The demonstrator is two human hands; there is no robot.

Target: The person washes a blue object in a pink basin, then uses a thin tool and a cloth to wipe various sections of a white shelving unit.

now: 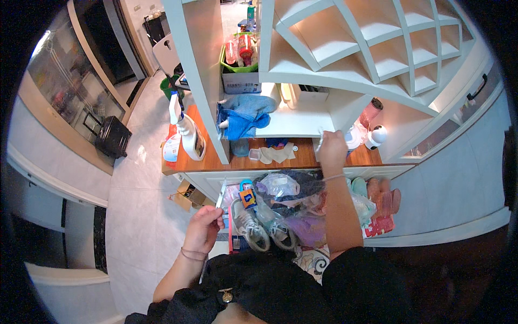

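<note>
My left hand [203, 228], held low at the left, pinches a thin white strip [221, 194] that points upward between thumb and fingers. My right hand [334, 153] is raised over the wooden counter [301, 163], its fingers closed on a small whitish piece [320, 141] too blurred to name. Left of that hand, a beige cloth [277, 155] and a small clear plastic box [254, 154] lie on the counter. Between my forearms is a pair of grey sneakers [249, 227], with an orange packet [247, 198] above them.
Plastic bags [279, 184] and brown slippers [382, 196] crowd the floor before the cabinet. A spray bottle [190, 135] stands at the counter's left end. A blue towel [245, 115] hangs over the shelf edge; a white camera [376, 137] is at the right. A black suitcase [113, 137] stands farther left.
</note>
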